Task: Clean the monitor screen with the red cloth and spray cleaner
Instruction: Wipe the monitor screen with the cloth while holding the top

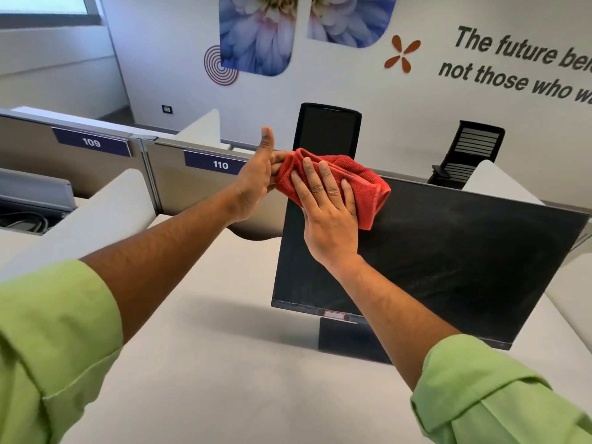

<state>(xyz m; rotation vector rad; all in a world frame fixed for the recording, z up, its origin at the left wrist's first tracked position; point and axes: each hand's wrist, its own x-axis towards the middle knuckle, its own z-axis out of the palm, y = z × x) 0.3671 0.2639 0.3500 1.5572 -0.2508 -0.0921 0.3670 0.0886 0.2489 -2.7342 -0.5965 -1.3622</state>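
Observation:
A black monitor (448, 261) stands on the white desk, its dark screen faintly streaked. A bunched red cloth (358, 177) lies against the screen's upper left corner. My right hand (326, 209) presses flat on the cloth with straight, spread fingers. My left hand (256, 181) is at the monitor's left edge, thumb pointing up, its fingers reaching behind the corner where the cloth hides them. No spray cleaner is in view.
The white desk (224, 363) spreads in front of the monitor's stand (349, 341). Partition panels labelled 109 (91, 142) and 110 (220, 165) run behind. Two black chairs (326, 129) (471, 155) stand beyond the partition.

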